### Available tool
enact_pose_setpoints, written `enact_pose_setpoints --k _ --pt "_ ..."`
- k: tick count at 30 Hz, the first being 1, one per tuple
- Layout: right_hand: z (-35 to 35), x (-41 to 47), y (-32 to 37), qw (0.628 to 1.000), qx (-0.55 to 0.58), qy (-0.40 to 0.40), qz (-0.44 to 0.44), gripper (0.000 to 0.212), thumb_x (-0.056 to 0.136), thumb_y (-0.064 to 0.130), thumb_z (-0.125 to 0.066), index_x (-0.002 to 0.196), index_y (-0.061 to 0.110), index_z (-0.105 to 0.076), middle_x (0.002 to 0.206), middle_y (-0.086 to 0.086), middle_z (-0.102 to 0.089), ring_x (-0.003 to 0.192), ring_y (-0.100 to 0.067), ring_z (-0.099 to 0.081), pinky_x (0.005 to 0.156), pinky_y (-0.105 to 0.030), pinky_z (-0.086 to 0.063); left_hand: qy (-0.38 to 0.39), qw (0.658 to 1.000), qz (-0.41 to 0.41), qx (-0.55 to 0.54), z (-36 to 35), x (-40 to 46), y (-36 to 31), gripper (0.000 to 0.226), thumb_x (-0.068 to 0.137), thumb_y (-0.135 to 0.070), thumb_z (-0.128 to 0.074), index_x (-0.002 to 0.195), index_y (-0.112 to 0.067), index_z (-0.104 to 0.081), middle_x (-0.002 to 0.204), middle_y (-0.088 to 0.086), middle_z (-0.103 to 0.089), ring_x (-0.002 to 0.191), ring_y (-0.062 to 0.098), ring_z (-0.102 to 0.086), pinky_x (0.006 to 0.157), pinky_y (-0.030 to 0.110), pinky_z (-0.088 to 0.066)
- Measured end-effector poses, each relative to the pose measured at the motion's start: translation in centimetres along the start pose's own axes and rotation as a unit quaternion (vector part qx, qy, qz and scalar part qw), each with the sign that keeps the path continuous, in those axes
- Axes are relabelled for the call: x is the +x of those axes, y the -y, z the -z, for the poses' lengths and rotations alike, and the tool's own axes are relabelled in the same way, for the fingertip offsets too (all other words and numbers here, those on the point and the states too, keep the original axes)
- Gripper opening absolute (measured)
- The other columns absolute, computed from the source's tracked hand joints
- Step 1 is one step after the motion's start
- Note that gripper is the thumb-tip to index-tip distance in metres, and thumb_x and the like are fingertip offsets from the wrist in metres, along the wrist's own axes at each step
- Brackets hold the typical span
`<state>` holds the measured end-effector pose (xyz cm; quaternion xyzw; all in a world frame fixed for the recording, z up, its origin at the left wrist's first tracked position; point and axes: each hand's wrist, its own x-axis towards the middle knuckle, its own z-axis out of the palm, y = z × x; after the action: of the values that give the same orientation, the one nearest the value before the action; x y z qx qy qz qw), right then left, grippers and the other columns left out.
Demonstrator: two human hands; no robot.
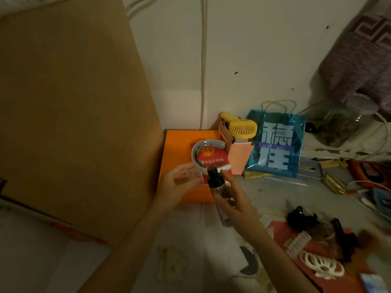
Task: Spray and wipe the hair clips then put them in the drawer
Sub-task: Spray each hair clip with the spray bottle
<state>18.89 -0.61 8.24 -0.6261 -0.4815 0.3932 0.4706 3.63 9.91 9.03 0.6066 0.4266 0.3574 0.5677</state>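
Observation:
My right hand [234,206] grips a clear spray bottle [220,193] with a black nozzle top, held upright above the surface. My left hand [177,185] holds the bottle's clear cap [195,176] just left of the nozzle. Several hair clips lie at the lower right on a red sheet: black claw clips [302,218], a brownish clip [323,231] and a white claw clip [321,267]. No drawer is in view.
A large brown cardboard panel [69,115] fills the left. An orange box [179,153] bears a red booklet [213,161] and a grey band. Behind stand a yellow handheld fan [243,127], a blue bag [277,146], a jar [347,125] and cables.

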Motion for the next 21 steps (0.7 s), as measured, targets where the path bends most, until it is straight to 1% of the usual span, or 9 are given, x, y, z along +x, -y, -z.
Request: enact_pose_setpoints --k 2,4,6,8,11,15,17,19,21 --pt "-0.4 0.0 -1.0 1.0 -0.014 -0.005 -0.011 0.054 0.093 0.018 -0.059 0.135 0.042 -0.033 0.104 0.007 -0.064 0.095 0.0 -0.062 0.082 -0.019 -0.054 -0.012 1.0 0.024 0.011 0.1 -0.4 2.0 0.034 0.078 -0.015 -0.076 0.102 -0.036 -0.063 0.106 -0.012 -0.067 0.104 0.008 -0.062 0.087 0.027 -0.052" --pt "-0.7 -0.1 -2.0 1.0 -0.026 -0.007 -0.014 0.053 0.091 0.015 -0.061 0.133 0.037 -0.037 0.107 0.006 -0.066 0.099 -0.002 -0.063 0.086 -0.019 -0.052 -0.03 0.998 0.047 0.005 0.2 -0.7 4.1 0.032 0.077 -0.012 -0.077 0.101 -0.03 -0.066 0.102 -0.007 -0.069 0.099 0.013 -0.065 0.081 0.027 -0.054" --pt "-1.0 -0.1 -3.0 0.999 -0.033 -0.007 -0.025 0.052 0.09 0.014 -0.063 0.133 0.032 -0.04 0.112 0.002 -0.066 0.102 -0.007 -0.063 0.087 -0.02 -0.052 -0.045 0.997 0.065 -0.009 0.3 -1.0 6.1 0.035 0.075 -0.003 -0.077 0.102 -0.022 -0.066 0.1 0.001 -0.069 0.096 0.016 -0.065 0.078 0.023 -0.053" --pt "-1.4 -0.1 -4.0 0.999 -0.038 -0.007 -0.036 0.051 0.09 0.015 -0.064 0.131 0.032 -0.041 0.11 0.005 -0.065 0.1 -0.006 -0.063 0.086 -0.021 -0.052 -0.05 0.996 0.074 0.0 0.5 -1.3 8.0 0.038 0.074 0.0 -0.077 0.099 -0.025 -0.065 0.098 -0.006 -0.068 0.093 0.008 -0.064 0.074 0.017 -0.052" --pt "-2.0 -0.2 -5.2 0.998 -0.038 -0.006 -0.048 0.048 0.089 0.014 -0.065 0.128 0.032 -0.042 0.108 0.012 -0.062 0.097 0.0 -0.061 0.081 -0.013 -0.05 -0.053 0.993 0.102 0.014 0.9 -1.9 11.0 0.039 0.072 -0.003 -0.079 0.096 -0.03 -0.065 0.097 -0.014 -0.067 0.094 0.003 -0.064 0.075 0.019 -0.052" --pt "-3.0 -0.3 -6.6 0.997 -0.016 -0.003 -0.079 0.046 0.088 0.012 -0.065 0.12 0.034 -0.042 0.109 0.019 -0.058 0.099 -0.002 -0.06 0.078 -0.011 -0.05 -0.041 0.988 0.145 0.045 1.2 -2.7 14.3 0.046 0.068 -0.005 -0.083 0.095 -0.036 -0.063 0.098 -0.021 -0.062 0.092 -0.01 -0.056 0.074 0.01 -0.046" --pt "-3.5 -0.4 -7.3 0.996 -0.007 -0.006 -0.093 0.045 0.087 0.009 -0.066 0.122 0.028 -0.044 0.11 0.014 -0.059 0.099 -0.006 -0.061 0.079 -0.012 -0.051 -0.025 0.985 0.165 0.054 1.2 -3.2 15.8 0.046 0.068 -0.007 -0.083 0.099 -0.034 -0.063 0.101 -0.021 -0.06 0.094 -0.011 -0.053 0.075 0.007 -0.045" --pt "-3.9 -0.6 -8.0 0.994 -0.005 -0.009 -0.105 0.043 0.087 0.009 -0.067 0.122 0.023 -0.046 0.112 0.007 -0.06 0.099 -0.012 -0.063 0.08 -0.014 -0.052 -0.018 0.982 0.175 0.063 1.1 -3.7 17.0 0.047 0.068 -0.005 -0.083 0.1 -0.033 -0.063 0.103 -0.019 -0.06 0.095 -0.008 -0.054 0.074 0.002 -0.044" --pt "-4.2 -0.8 -8.8 0.994 -0.007 -0.01 -0.113 0.042 0.086 0.008 -0.068 0.118 0.026 -0.046 0.11 0.008 -0.06 0.096 -0.011 -0.063 0.078 -0.013 -0.052 -0.021 0.979 0.189 0.074 0.9 -4.1 18.1 0.048 0.068 -0.002 -0.083 0.102 -0.03 -0.064 0.107 -0.011 -0.062 0.098 0.001 -0.056 0.076 0.001 -0.042"
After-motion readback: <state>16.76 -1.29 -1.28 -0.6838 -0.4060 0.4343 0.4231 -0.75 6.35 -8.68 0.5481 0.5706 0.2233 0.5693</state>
